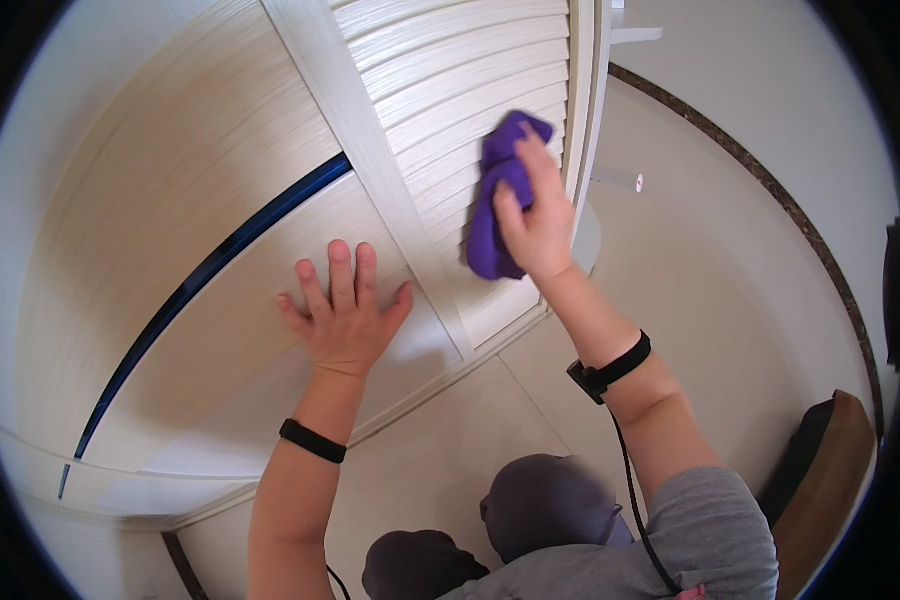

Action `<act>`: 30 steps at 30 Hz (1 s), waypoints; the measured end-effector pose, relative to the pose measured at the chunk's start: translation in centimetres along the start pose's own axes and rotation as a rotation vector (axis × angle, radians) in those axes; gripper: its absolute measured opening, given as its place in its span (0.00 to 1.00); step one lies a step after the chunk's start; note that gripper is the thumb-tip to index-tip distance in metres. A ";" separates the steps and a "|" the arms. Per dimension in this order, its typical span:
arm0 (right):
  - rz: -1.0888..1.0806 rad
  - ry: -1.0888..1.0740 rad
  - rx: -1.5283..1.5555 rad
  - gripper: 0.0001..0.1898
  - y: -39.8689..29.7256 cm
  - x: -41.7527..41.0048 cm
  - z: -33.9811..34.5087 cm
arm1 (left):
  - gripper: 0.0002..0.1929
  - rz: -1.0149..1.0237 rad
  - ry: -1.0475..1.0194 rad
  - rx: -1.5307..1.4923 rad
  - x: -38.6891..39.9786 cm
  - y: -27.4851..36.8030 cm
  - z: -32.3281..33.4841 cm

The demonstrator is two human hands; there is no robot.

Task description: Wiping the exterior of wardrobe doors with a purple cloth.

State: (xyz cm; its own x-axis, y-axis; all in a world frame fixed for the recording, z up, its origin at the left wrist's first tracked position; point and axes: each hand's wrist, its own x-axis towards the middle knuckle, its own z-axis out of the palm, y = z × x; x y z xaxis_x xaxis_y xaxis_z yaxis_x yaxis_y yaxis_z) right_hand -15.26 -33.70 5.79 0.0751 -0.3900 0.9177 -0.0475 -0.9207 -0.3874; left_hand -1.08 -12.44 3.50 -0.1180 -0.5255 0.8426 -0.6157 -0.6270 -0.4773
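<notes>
A purple cloth point(495, 217) is bunched under my right hand point(536, 202), whose fingers press it against the louvered slats point(450, 142) of a pale wood-grain door. My left hand point(345, 315) lies flat with fingers spread on the smooth lower panel point(217, 360) of the neighbouring door and holds nothing. Between the two hands runs the door's pale upright frame strip point(382, 142). A dark blue glossy strip point(195, 277) crosses the smooth panel beyond my left fingertips. Black bands circle both wrists.
Pale floor tiles point(450, 420) lie below the doors' bottom track. A dark stone border point(765, 172) curves along the right wall. Near the door edge is a small white cylindrical thing point(639, 183). A brown and black piece of furniture point(817, 472) stands at lower right. A black cable hangs by my right arm.
</notes>
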 end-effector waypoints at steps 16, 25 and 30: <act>0.007 -0.125 0.305 0.22 -7.6 0.1 1.6 | 0.41 -0.017 0.012 -0.010 -0.3 0.0 0.0; 0.041 -0.048 0.107 0.24 0.2 2.1 -0.6 | 0.41 -0.008 0.010 -0.007 0.2 0.4 -0.1; 0.149 0.137 -0.004 0.20 0.4 4.6 -1.1 | 0.42 -0.014 0.001 -0.011 -0.1 -0.1 -0.1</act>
State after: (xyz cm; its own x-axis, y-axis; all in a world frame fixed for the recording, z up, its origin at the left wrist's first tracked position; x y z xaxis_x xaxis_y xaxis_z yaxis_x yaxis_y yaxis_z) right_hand -16.02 -35.83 9.96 -0.0697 -0.5164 0.8535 -0.0522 -0.8525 -0.5200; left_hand -1.04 -12.29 3.46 -0.1103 -0.5160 0.8495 -0.6255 -0.6282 -0.4628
